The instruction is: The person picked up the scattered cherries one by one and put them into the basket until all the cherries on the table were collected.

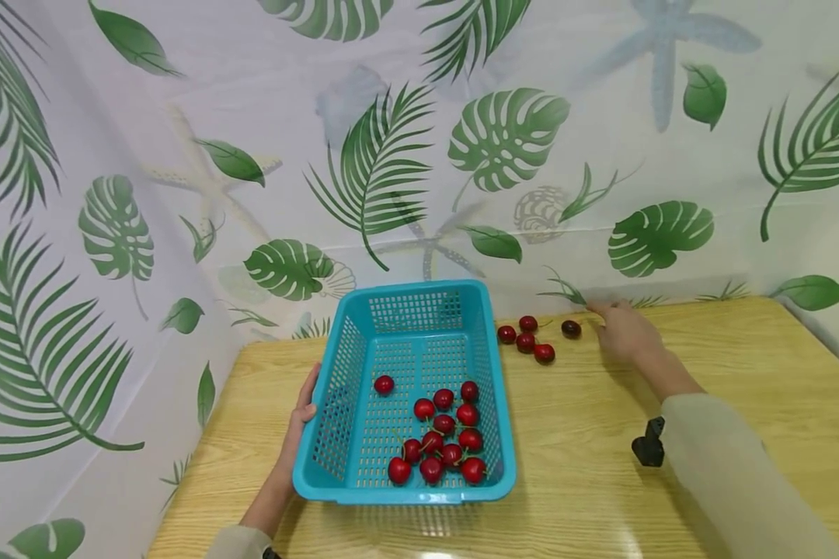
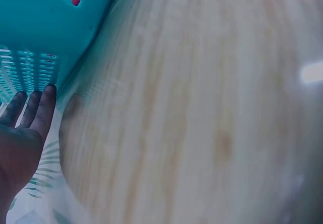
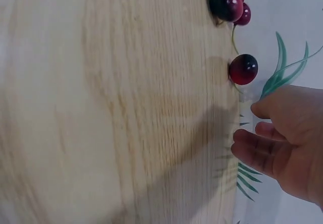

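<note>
A blue plastic basket (image 1: pixel 503 435) with slotted walls stands on the table with several red cherries (image 1: pixel 443 425) in it, most toward its near right corner. My left hand (image 1: pixel 301 423) lies along the basket's left outer wall, and in the left wrist view its straight fingers (image 2: pixel 44 113) touch that wall. Right of the basket, several cherries (image 1: pixel 526 342) are grouped on the wood. A darker cherry (image 1: pixel 571 329) lies apart from them. Beside it my right hand (image 1: pixel 629 334) hovers with fingers loosely bent and nothing between thumb and fingertips (image 3: pixel 242 151).
The wooden table (image 1: pixel 727 373) ends at the back against a white cloth (image 1: pixel 587 140) printed with green leaves. More of this cloth hangs along the left. Thin stems stick out from some of the loose cherries.
</note>
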`<control>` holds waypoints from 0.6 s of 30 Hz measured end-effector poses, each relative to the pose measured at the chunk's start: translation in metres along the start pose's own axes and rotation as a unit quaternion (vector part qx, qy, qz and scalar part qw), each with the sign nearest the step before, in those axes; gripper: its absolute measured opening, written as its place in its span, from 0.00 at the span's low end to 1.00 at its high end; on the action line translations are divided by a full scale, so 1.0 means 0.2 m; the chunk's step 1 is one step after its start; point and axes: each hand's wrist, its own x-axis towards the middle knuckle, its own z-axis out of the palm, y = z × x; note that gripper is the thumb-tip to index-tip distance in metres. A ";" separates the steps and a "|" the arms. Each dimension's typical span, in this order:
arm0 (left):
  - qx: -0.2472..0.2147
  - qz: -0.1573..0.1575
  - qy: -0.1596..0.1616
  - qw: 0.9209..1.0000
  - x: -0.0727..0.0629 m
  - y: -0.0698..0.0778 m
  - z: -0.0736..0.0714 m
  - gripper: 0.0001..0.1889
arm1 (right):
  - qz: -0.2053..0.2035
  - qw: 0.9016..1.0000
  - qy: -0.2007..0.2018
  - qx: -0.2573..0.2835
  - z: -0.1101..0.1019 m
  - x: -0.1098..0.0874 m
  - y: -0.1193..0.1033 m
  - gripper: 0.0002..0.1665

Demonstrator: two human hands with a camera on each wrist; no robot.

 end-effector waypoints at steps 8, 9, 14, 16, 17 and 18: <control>0.002 -0.006 0.003 1.000 0.00 -0.01 0.00 0.36 | -0.020 0.997 -0.044 -0.053 0.08 0.00 0.05 0.26; 0.000 -0.006 0.004 1.000 0.00 -0.01 0.00 0.36 | -0.017 0.998 -0.043 -0.052 0.09 0.00 0.05 0.25; -0.003 -0.005 0.009 1.000 0.00 0.00 0.00 0.36 | -0.007 0.999 -0.025 -0.043 0.10 0.02 0.05 0.22; -0.002 -0.005 0.009 1.000 0.00 0.00 0.00 0.36 | -0.008 0.999 -0.028 -0.044 0.10 0.02 0.05 0.23; 0.000 -0.004 0.008 1.000 0.00 0.00 0.00 0.36 | -0.007 0.999 -0.031 -0.043 0.10 0.02 0.05 0.25; 0.002 -0.003 0.007 1.000 0.00 0.00 -0.01 0.36 | -0.007 0.998 -0.034 -0.043 0.10 0.02 0.05 0.25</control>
